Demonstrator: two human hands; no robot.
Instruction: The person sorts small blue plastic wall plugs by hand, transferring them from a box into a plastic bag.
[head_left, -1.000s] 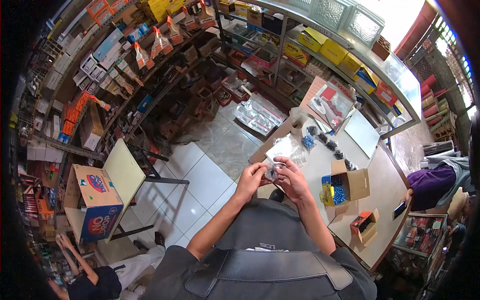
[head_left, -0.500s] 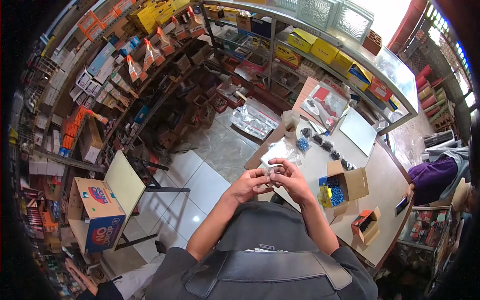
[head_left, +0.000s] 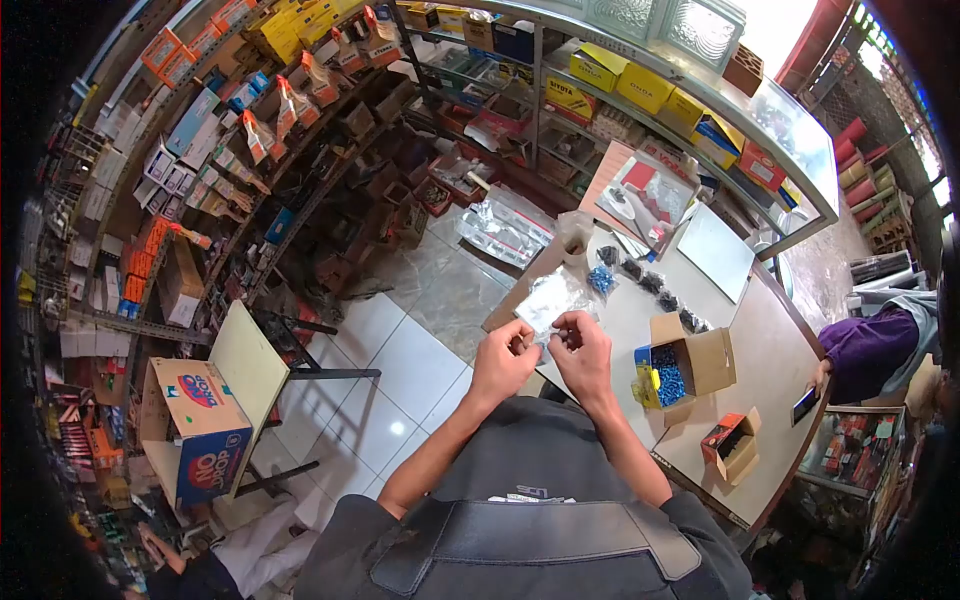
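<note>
Both hands are raised close together in front of my chest, at the table's near left edge. My left hand has its fingers curled in a pinch, and my right hand pinches in the same way. Between them hangs a bit of clear plastic, held by both. Just beyond lies a stack of clear plastic bags. A small bag of blue pieces rests to its right, followed by a row of bags with dark pieces. An open box of blue pieces stands right of my right hand.
A smaller open box sits near the right edge of the table. Another person in a purple sleeve has a hand there by a phone. A chair with a carton stands left. At lower left is another person.
My hands have moved slightly apart and turned, with the plastic now between them. The view has shifted slightly. At lower left, the other person has moved.
</note>
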